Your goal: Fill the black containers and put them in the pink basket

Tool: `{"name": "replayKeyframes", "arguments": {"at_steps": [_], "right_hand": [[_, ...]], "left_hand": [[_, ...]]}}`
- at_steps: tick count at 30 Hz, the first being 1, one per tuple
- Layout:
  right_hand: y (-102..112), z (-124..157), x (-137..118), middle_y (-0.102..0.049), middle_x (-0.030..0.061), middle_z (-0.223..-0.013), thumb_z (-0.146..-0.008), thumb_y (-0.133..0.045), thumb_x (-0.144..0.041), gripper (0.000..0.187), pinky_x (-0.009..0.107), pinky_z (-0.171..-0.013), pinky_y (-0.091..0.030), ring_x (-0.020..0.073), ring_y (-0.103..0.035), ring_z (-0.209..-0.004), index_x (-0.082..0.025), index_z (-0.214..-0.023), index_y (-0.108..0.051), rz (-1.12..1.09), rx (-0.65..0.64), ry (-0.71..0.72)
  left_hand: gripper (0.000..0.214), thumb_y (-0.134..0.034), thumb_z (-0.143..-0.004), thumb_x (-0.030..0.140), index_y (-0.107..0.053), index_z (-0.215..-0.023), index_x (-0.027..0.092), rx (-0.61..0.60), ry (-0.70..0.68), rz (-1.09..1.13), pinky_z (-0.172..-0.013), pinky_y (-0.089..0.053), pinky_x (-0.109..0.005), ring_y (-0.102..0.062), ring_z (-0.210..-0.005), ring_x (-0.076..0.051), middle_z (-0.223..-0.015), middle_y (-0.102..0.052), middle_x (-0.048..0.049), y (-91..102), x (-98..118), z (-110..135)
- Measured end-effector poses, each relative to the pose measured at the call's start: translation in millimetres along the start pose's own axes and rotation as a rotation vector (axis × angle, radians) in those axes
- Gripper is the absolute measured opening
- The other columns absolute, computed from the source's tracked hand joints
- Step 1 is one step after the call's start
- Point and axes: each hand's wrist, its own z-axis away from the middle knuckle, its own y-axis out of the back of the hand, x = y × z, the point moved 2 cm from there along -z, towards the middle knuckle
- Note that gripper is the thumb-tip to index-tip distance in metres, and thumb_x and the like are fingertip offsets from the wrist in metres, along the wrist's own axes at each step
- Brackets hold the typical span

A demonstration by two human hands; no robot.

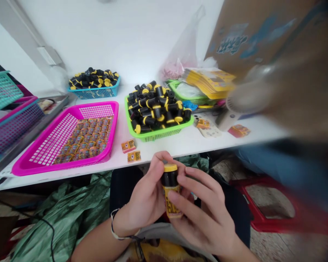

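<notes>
My left hand [147,196] and my right hand [205,211] meet over my lap, below the table edge, both closed round one small black bottle [170,180] with a yellow cap. A yellow printed label [171,205] is wrapped on its lower half under my right fingers. On the white table [131,51] just above stand a green basket [158,134] heaped with several such black bottles and a pink basket [71,160] holding rows of small orange labelled packs. Two loose orange packs [131,151] lie by the table edge.
A blue basket [94,92] of black bottles stands at the back. Teal and purple baskets [8,109] sit at the left. Yellow label sheets [210,82], a plastic bag and a cardboard box [251,32] are at the right. A blurred person's arm [289,91] reaches in. A red stool [262,214] is below.
</notes>
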Motion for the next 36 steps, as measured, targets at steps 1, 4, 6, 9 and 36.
{"name": "replayKeyframes", "arguments": {"at_steps": [1,4,6,9,36], "right_hand": [[0,-1,-1,-0.061,0.0101,-0.131,-0.080,-0.074,-0.015,0.055,0.054,-0.109,-0.054,0.0338,-0.051,-0.136,-0.023,-0.133,-0.060,-0.015,-0.025,-0.023],[2,-6,-2,-0.054,0.0154,-0.141,-0.075,-0.078,-0.026,0.084,0.057,-0.113,-0.048,0.0372,-0.044,-0.140,-0.018,-0.150,-0.041,-0.028,-0.099,-0.149],[4,-9,-2,-0.050,0.0189,-0.144,-0.075,-0.077,-0.026,0.091,0.053,-0.115,-0.047,0.0364,-0.043,-0.140,-0.011,-0.153,-0.034,-0.033,-0.154,-0.191],[6,-11,-1,-0.052,0.0159,-0.142,-0.077,-0.073,-0.019,0.082,0.046,-0.118,-0.044,0.0320,-0.046,-0.138,-0.014,-0.151,-0.038,-0.093,-0.215,-0.204],[3,-10,-10,-0.056,0.0119,-0.127,-0.082,-0.064,-0.022,0.059,0.022,-0.092,-0.059,0.0219,-0.064,-0.116,-0.016,-0.138,-0.046,-0.276,-0.118,-0.261]], "left_hand": [[0.020,-0.070,-0.095,0.039,-0.057,-0.102,0.026,0.009,0.012,0.023,-0.069,-0.055,-0.025,-0.066,-0.072,-0.013,-0.089,-0.067,0.0028,-0.3,0,0],[0.023,-0.069,-0.094,0.044,-0.054,-0.102,0.029,-0.002,0.069,0.071,-0.066,-0.054,-0.027,-0.065,-0.068,-0.014,-0.084,-0.063,0.0041,-0.6,-3,-1],[0.024,-0.068,-0.094,0.048,-0.054,-0.103,0.030,-0.020,0.095,0.077,-0.065,-0.053,-0.028,-0.064,-0.067,-0.015,-0.082,-0.062,0.0037,0.2,-6,-1],[0.020,-0.065,-0.096,0.049,-0.057,-0.104,0.033,-0.045,0.142,0.113,-0.064,-0.051,-0.028,-0.063,-0.066,-0.015,-0.081,-0.060,0.0035,1.2,-10,2],[0.024,-0.062,-0.089,0.036,-0.068,-0.111,0.043,-0.040,0.341,0.351,-0.060,-0.044,-0.025,-0.054,-0.059,-0.012,-0.078,-0.057,0.0033,-9.9,-16,15]]}}
